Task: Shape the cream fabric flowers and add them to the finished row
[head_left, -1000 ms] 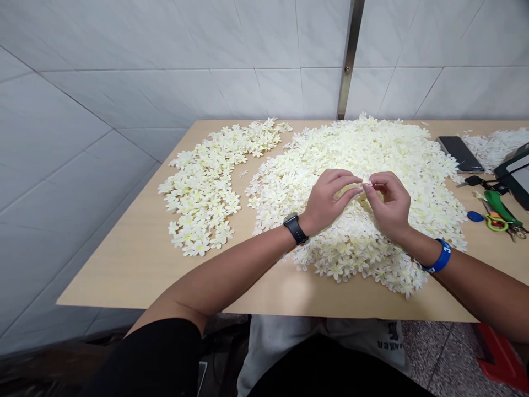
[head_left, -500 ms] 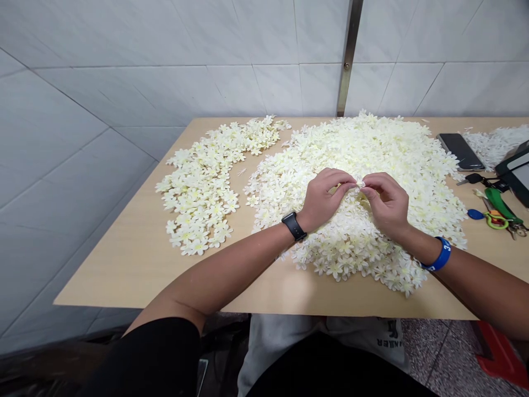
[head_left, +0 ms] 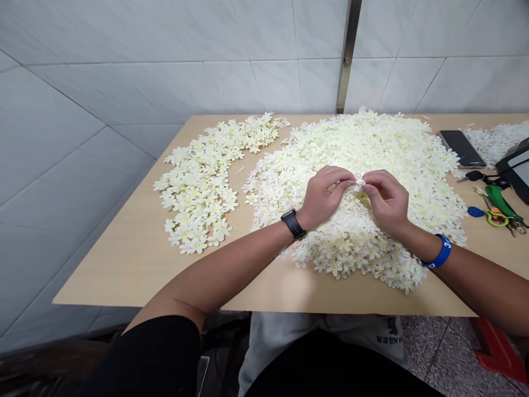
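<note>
A small white artificial flower (head_left: 359, 182) is pinched between my two hands, fingertips facing each other. My left hand (head_left: 326, 194), with a black watch on its wrist, grips it from the left. From the right, my right hand (head_left: 386, 199) pinches it too; a blue wristband circles that wrist. Fingers partly hide the flower. Both hands are over a large pile of white and pale yellow artificial flowers (head_left: 397, 149), which spreads over the middle of the table. A smaller curved group of yellow-centred flowers (head_left: 202, 187) lies to the left.
On the wooden table (head_left: 124, 264), a smartphone (head_left: 462, 149), a key bunch with a green holder (head_left: 502, 201), a dark box (head_left: 518, 168) and a heap of thin white pieces (head_left: 498, 140) lie at the right. A tiled wall (head_left: 273, 85) borders the back. A red object (head_left: 498, 353) stands below right.
My fingertips have drawn slightly apart, and more of the flower's petals show between them. The camera view has shifted a little; the piles look the same.
</note>
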{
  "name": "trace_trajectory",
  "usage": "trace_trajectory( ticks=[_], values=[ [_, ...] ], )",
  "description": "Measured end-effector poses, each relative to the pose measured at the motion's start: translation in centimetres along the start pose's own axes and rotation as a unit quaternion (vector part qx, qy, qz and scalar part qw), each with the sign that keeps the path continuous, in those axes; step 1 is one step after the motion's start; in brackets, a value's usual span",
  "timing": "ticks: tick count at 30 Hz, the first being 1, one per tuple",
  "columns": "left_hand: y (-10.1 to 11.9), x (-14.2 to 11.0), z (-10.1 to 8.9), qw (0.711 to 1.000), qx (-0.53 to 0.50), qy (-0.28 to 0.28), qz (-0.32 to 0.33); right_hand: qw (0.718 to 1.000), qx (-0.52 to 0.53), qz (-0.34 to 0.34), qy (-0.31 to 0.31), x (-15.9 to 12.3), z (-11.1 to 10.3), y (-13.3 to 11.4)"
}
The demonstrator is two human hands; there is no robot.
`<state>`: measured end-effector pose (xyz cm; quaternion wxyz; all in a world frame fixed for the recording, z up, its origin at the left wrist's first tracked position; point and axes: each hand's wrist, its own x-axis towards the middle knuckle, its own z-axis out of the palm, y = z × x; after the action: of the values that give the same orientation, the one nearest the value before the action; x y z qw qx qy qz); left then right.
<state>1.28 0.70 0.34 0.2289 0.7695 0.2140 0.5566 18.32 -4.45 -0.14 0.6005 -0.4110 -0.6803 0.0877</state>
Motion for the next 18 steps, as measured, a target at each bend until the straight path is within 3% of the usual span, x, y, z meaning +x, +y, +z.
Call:
trace_trajectory(
  ticks=[12,18],
  values=[
    [-0.07,0.05,0.11,0.999,-0.029,0.003,-0.016,1.000,0.019,0.013,0.001,-0.06,-0.02,0.29],
    [-0.32,-0.11,0.32,0.992,-0.095,-0.008,-0.078,0.999,0.024,0.029,-0.001,-0.16,0.07,0.43]
  ],
)
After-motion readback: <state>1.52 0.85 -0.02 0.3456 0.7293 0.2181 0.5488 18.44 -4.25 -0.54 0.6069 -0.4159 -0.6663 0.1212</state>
